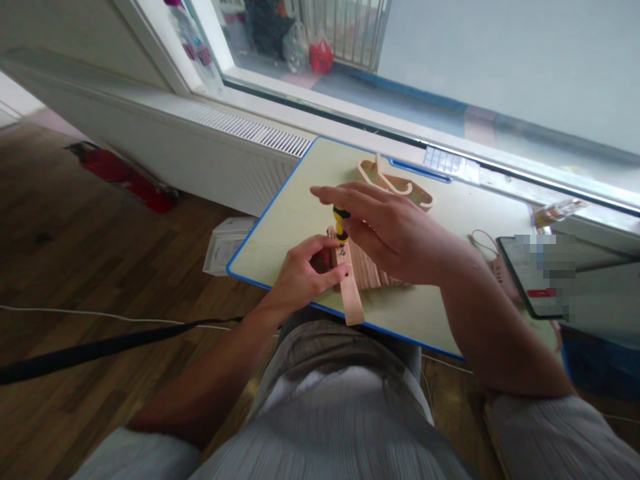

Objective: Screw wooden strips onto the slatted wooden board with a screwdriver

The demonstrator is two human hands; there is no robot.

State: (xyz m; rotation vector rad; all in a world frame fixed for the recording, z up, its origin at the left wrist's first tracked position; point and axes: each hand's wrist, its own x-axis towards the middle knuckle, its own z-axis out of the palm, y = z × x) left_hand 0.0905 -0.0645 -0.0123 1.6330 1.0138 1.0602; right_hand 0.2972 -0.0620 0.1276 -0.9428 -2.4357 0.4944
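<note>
A yellow and black screwdriver stands nearly upright, its tip at a screw in a narrow wooden strip. My right hand holds its handle from above, the upper fingers stretched out and the top of the handle hidden beneath them. My left hand grips the strip from the left, thumb and forefinger on either side of the screw. Next to the strip lies a slatted wooden panel, partly covered by my right hand. Whether strip and panel are joined, I cannot tell.
Curved wooden pieces lie at the back of the blue-edged table. A tablet stands at the right. On the sill are a clear plastic organizer and a bottle-like clear object. A red fire extinguisher is on the floor.
</note>
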